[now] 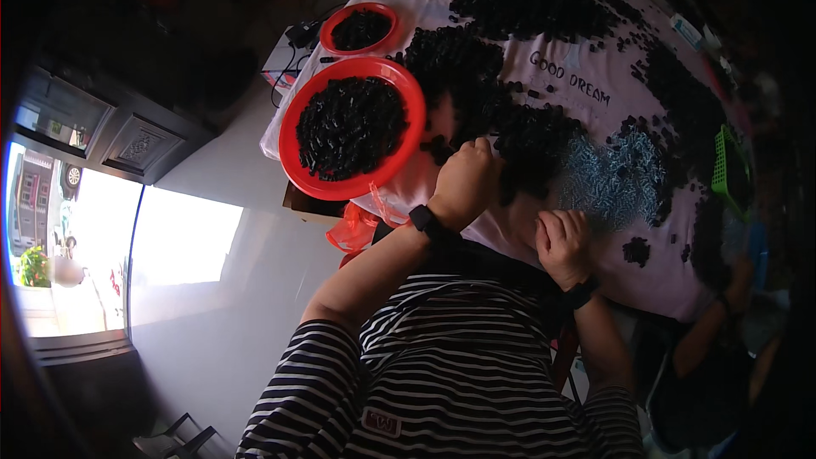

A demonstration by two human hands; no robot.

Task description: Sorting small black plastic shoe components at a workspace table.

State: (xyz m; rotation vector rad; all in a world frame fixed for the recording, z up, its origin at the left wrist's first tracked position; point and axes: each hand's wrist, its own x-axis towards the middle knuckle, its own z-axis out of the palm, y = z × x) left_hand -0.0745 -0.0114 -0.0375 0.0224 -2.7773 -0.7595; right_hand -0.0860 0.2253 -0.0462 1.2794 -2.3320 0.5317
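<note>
My left hand (467, 177) is closed, knuckles up, beside a heap of small black pieces (535, 138) on the pink cloth. Whatever its fingers pinch, if anything, is hidden. To the right and nearer my body, my right hand (563, 245) has its fingers curled in and the thumb along them. What it may hold does not show either. Just beyond it lies a pile of small light-blue pieces (614, 178), thin and short. A red round basin (291, 149) full of black pieces stands left of my left hand. Both wrists wear dark bands.
Behind the basin stands a smaller red bowl (392, 32) of black pieces. More black heaps (544, 7) cover the far and right parts of the cloth (544, 55). A green basket (722, 166) is at the right edge, near another person's arm (701, 344). Orange plastic (350, 231) hangs below the basin.
</note>
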